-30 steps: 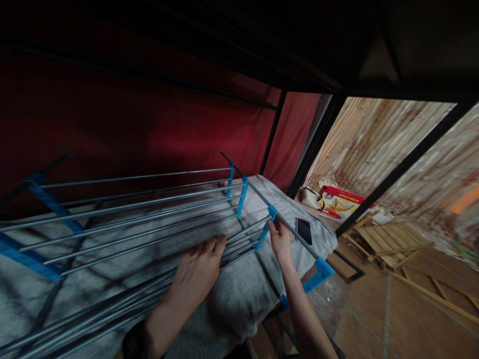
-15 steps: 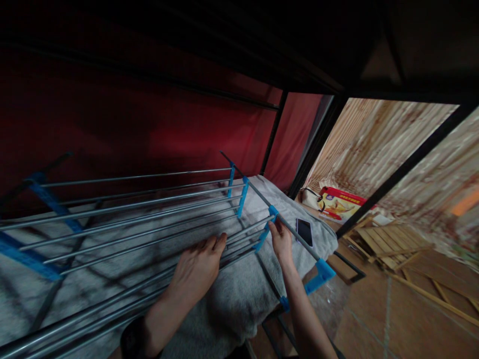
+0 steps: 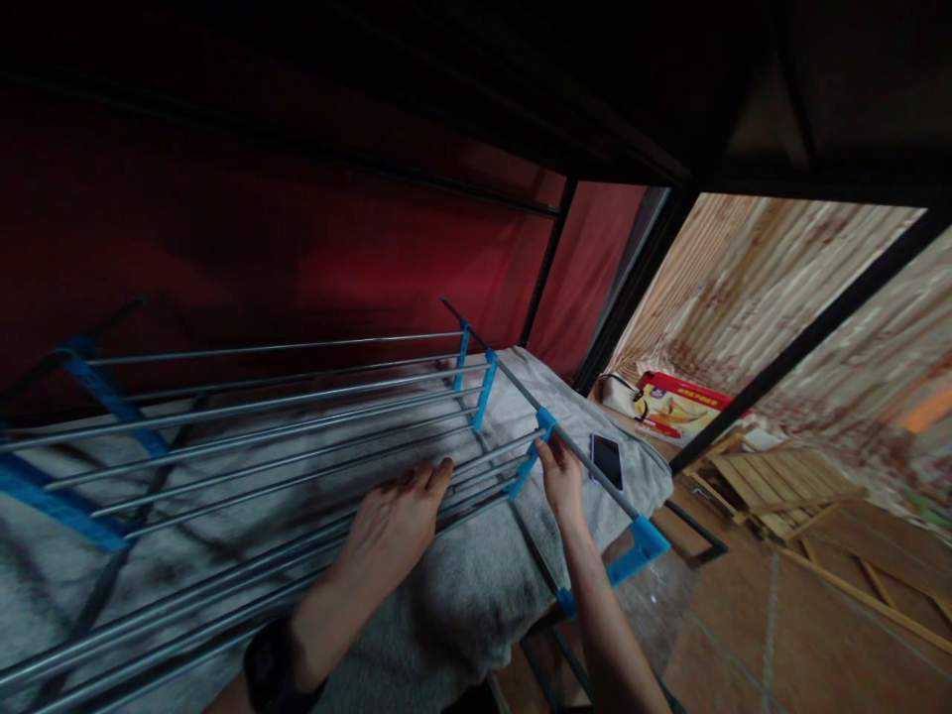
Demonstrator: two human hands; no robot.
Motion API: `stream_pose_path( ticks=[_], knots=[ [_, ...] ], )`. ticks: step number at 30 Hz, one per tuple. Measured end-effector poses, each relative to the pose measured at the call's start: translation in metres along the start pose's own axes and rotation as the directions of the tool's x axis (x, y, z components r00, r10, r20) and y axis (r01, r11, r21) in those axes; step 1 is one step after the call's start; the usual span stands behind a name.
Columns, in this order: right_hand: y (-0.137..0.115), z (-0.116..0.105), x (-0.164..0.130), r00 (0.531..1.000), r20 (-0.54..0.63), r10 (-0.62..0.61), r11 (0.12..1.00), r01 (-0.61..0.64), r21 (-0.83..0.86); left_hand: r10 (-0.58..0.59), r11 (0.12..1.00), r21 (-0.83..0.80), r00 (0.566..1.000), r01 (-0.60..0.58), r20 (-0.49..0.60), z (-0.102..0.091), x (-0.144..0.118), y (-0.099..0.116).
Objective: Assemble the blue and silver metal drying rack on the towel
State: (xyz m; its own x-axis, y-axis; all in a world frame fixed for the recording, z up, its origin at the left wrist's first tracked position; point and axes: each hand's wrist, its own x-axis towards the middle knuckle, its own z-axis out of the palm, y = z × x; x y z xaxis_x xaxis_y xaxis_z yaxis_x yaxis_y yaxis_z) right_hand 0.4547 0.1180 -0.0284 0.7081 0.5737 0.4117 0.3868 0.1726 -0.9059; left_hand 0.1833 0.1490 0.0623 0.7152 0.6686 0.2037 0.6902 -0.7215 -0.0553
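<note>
My left hand [image 3: 391,526] lies flat on the drying rack [image 3: 297,436], palm down, fingers [image 3: 427,478] straight and pressed close together, tips resting across the metal rods near the rack's right end. My right hand [image 3: 563,483] is at the blue plastic joint [image 3: 541,424] on the end bar [image 3: 580,456]; thumb & fingers curl round the bar just below that joint, pinching it. Can't tell how hard the grip is, knuckles hide the fingertips.

Rack sits on a grey blanket [image 3: 461,585] over a bed, w/ its rods running left to right, blue clips [image 3: 485,389] holding their ends. A 2nd blue joint [image 3: 640,547] is lower on the same bar, past the bed's edge.

A phone [image 3: 608,460] lies face up on the blanket, just beside the bar, right of my right hand. Red curtain [image 3: 297,248] hangs behind the rack. On the floor beyond the bed: a red and yellow box [image 3: 680,405], closed as far as I can see, contents not visible, & wooden slats [image 3: 773,481] near it.
</note>
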Motion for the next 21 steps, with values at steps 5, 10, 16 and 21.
stream_pose_path(
  ticks=[5,10,16,21],
  knots=[
    [0.001,0.0,0.0,0.999,-0.01,0.034,0.999,-0.034,-0.001,0.014,1.0,0.003,1.0,-0.014,0.028,-0.002,0.002,-0.002],
    [0.0,0.0,-0.001,1.0,-0.013,0.006,0.999,-0.007,-0.033,0.017,0.999,-0.03,0.999,-0.016,0.032,-0.007,0.003,0.0],
    [0.002,0.0,0.0,1.0,-0.012,0.002,0.999,-0.002,-0.035,0.015,0.997,-0.073,0.997,-0.01,0.07,-0.015,0.008,0.001],
    [0.005,-0.001,-0.001,1.0,-0.001,0.017,1.0,-0.017,-0.02,0.009,0.998,-0.061,0.996,-0.003,0.091,-0.02,0.01,0.0]
  ],
)
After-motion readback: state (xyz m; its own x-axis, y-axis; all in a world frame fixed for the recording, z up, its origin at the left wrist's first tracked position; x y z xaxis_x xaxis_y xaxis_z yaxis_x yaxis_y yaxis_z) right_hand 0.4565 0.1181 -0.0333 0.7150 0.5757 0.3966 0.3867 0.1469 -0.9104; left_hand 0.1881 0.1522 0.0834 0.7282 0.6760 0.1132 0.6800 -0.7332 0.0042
